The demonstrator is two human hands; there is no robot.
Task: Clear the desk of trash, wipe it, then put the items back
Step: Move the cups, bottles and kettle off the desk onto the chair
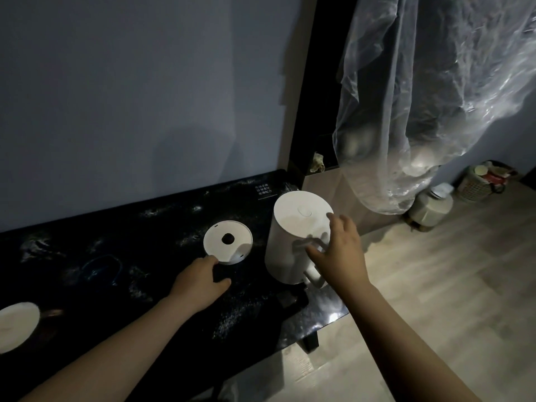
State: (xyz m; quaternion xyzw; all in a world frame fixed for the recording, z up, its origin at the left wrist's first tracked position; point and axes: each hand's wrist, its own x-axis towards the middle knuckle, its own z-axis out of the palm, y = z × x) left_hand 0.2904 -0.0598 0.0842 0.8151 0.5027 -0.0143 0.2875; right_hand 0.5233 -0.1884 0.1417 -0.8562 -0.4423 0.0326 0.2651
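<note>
The room is dim, with a grey-blue wall behind a glossy black bench (162, 233) flecked with pale speckles. On its right end stands the white cylindrical kettle (290, 233), upright, lid on, with its handle turned toward me. My right grip (340, 250) is at that handle with the fingers spread wide, the upper ones by the lid's edge and the thumb lower down. It clasps nothing, and in this light I cannot tell whether any fingertip touches the kettle. Just left of the kettle, and apart from it, lies the flat white round kettle base (227, 242) with a dark spot at its centre. My left grip (200, 278) lies loose and spread on the bench, forefinger at the base's near rim. A white round dish (17, 326) sits far left, cut off by the frame. A crumpled clear plastic bag (420, 97) hangs at upper right over the pale wooden floor (435, 285), where a squat pale jar (432, 204) and a woven basket (478, 182) stand by the wall.
</note>
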